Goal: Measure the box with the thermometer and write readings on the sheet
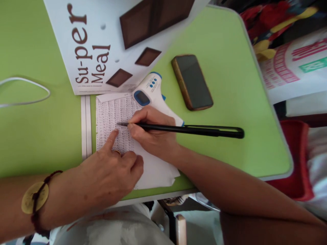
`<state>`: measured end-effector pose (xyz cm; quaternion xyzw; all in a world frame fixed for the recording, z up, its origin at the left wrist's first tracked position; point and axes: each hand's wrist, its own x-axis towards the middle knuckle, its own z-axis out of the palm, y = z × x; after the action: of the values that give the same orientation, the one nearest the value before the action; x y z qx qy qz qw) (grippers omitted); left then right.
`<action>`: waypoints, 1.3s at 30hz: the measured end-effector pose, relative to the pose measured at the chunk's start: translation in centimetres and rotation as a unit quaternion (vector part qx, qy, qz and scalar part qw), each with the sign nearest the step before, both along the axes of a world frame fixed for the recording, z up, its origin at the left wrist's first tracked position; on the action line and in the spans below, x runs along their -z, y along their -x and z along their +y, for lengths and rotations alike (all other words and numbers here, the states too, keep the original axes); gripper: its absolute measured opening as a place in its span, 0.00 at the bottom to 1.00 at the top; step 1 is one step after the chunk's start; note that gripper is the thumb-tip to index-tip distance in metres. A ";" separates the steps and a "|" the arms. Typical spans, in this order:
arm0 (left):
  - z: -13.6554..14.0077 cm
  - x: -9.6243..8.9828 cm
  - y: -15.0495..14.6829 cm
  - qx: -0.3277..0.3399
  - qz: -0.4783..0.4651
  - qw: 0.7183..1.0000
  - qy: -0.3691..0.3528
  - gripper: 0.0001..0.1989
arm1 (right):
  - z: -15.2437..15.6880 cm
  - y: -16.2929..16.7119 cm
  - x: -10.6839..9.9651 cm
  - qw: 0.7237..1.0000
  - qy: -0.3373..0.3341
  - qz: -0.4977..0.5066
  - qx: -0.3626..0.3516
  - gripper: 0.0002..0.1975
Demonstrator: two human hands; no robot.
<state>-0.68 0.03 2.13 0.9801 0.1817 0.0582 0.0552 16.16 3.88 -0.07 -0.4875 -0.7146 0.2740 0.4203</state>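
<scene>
A sheet of paper (153, 170) covered in rows of small handwriting lies on the green table. Held in my right hand (155, 131) is a black pen (204, 130), its tip touching or very close to the writing. My left hand (109, 173) rests on the lower left of the sheet, index finger stretched out to the lines just below the pen tip; the other fingers are bent and hold nothing visible. Right behind my right hand lies a white and blue infrared thermometer (163, 107), partly covered by that hand.
A white box (94, 34) printed "Su-per Meal" stands at the paper's far edge. To the right lies a smartphone (192, 81) in a brown case. A white cable (30, 78) is at left. Past the table's right edge are a printed bag (283, 68) and a red stool (296, 156).
</scene>
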 end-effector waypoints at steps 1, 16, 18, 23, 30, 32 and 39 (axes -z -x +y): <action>0.0 0.0 0.0 0.001 -0.001 1.000 -0.001 0.14 | 0.0 0.0 0.0 1.000 0.004 -0.001 -0.002 0.07; 0.0 0.1 0.0 0.000 -0.005 1.000 0.006 0.13 | 0.0 -0.1 -0.1 1.000 -0.008 -0.001 0.015 0.07; 0.0 0.1 0.0 0.000 -0.007 1.000 0.002 0.13 | 0.0 -0.1 0.0 1.000 -0.010 -0.007 0.019 0.07; -0.1 0.2 0.1 -0.006 -0.007 1.000 -0.002 0.14 | 0.0 0.0 0.0 1.000 -0.007 -0.012 0.014 0.07; 0.0 0.1 0.0 0.000 0.004 1.000 0.004 0.13 | 0.0 -0.1 0.0 1.000 0.004 -0.008 0.005 0.06; 0.0 0.1 0.0 0.000 0.001 1.000 0.005 0.14 | 0.0 -0.1 0.0 1.000 0.002 -0.003 0.010 0.06; 0.1 -0.1 0.1 0.004 0.000 1.000 0.005 0.13 | 0.0 0.0 -0.1 1.000 0.015 -0.002 0.015 0.06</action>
<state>-0.77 0.13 2.19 0.9806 0.1778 0.0567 0.0600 16.19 3.83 0.03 -0.5050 -0.7036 0.2779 0.4156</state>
